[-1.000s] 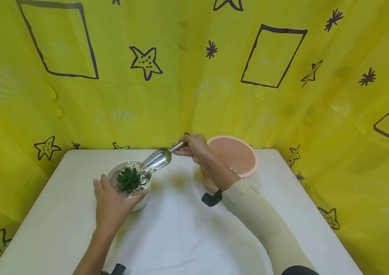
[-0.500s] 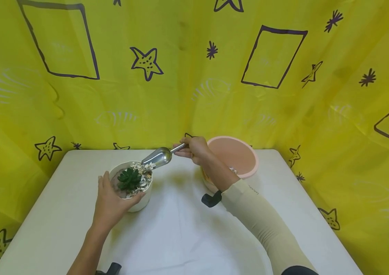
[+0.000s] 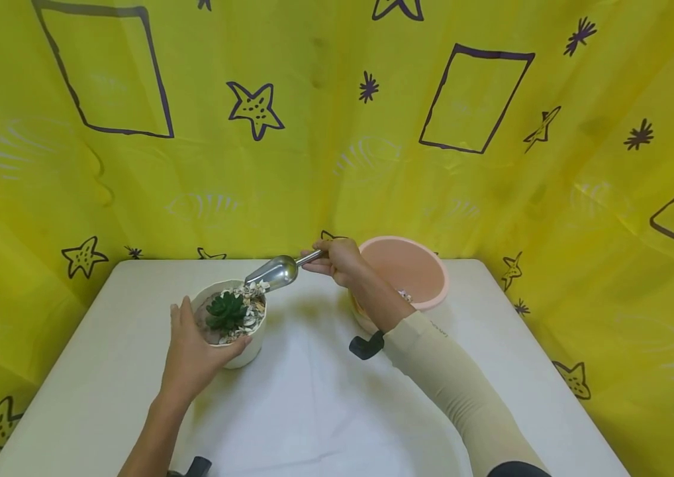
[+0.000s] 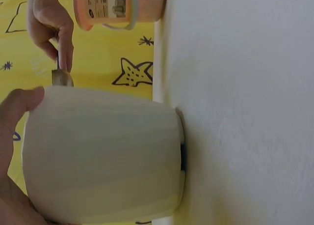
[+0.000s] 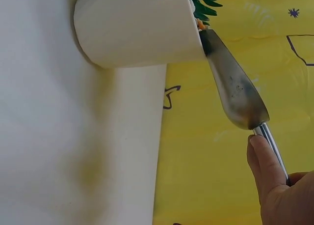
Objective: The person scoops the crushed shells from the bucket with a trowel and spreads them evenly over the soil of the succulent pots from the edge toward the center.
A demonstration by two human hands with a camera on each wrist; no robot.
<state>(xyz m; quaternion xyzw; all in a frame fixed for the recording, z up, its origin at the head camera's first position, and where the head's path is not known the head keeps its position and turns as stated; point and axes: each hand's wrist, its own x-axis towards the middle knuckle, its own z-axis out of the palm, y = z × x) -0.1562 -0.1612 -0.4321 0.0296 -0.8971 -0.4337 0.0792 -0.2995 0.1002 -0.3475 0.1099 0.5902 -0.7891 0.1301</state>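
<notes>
A white flowerpot (image 3: 245, 354) with a green succulent (image 3: 226, 311) stands on the left part of the table. White pebbles (image 3: 251, 317) cover the soil mostly on its right side. My left hand (image 3: 194, 354) holds the pot from the near left, thumb along the near rim and fingers at the left rim. With my right hand (image 3: 341, 262) I grip the thin handle of a metal scoop (image 3: 277, 273). Its mouth rests at the pot's far right rim, tilted down, with pebbles at the lip. In the right wrist view the scoop (image 5: 238, 90) touches the rim.
A pink bucket (image 3: 405, 265) stands behind my right forearm, with some pebbles visible inside; a label and pale handle show in the left wrist view. The white table (image 3: 313, 411) ends at a yellow patterned curtain (image 3: 313, 165).
My left hand has shifted slightly right, its fingers closer together at the pot's rim. The pot has moved a little to the right. The scoop stays at the rim, its mouth slightly higher.
</notes>
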